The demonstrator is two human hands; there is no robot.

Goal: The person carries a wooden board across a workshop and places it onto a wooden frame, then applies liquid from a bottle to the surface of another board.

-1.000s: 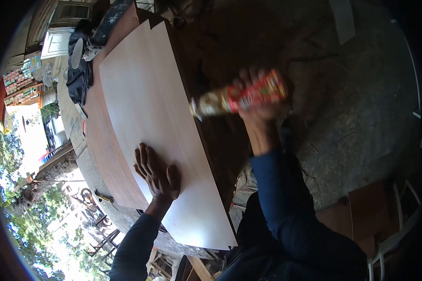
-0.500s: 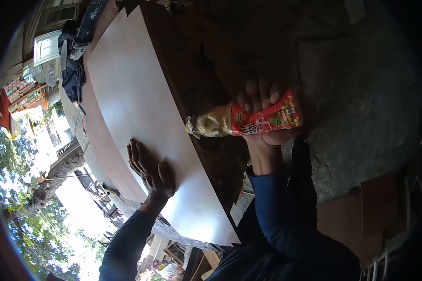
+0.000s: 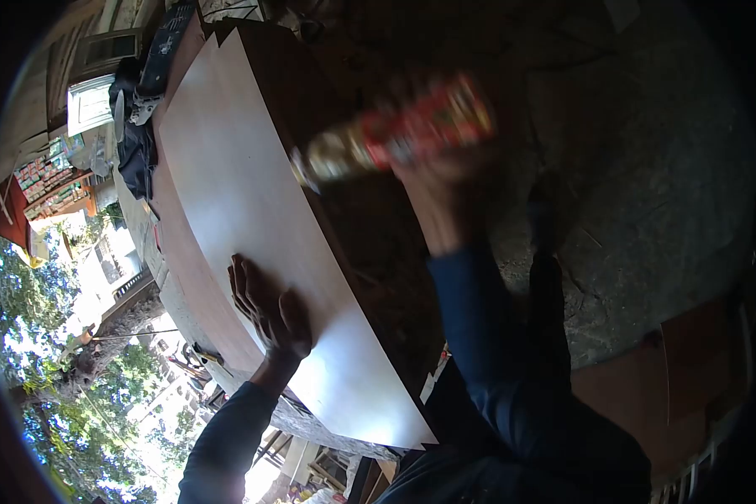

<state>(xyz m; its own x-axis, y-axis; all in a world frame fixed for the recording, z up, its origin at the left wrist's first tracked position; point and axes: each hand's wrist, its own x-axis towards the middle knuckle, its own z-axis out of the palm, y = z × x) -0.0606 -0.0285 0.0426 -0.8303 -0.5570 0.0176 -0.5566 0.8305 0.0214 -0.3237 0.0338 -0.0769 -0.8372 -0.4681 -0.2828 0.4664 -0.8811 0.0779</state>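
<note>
My left hand (image 3: 270, 311) lies flat on a pale, glossy sheet (image 3: 235, 168), fingers stretched out and thumb apart. My right hand (image 3: 433, 164) is wrapped round a plastic bottle (image 3: 420, 126) with a red label, blurred by motion. The bottle is held sideways, its yellowish neck end pointing left and overlapping the sheet's right edge in this view. What is at the bottle's mouth is too smeared to make out. Jagged corners show at both ends of the sheet.
Beneath the sheet is a larger pinkish-brown board (image 3: 189, 244). A dark cloth or bag (image 3: 134, 139) lies at its far end. Brown panels (image 3: 689, 370) rest at the lower right above the dark floor (image 3: 638, 227). Trees (image 3: 34, 311) stand outside at left.
My right hand has carried the bottle up and to the left in the view, along the sheet's edge, and tilted it. My left hand has stayed in place on the sheet.
</note>
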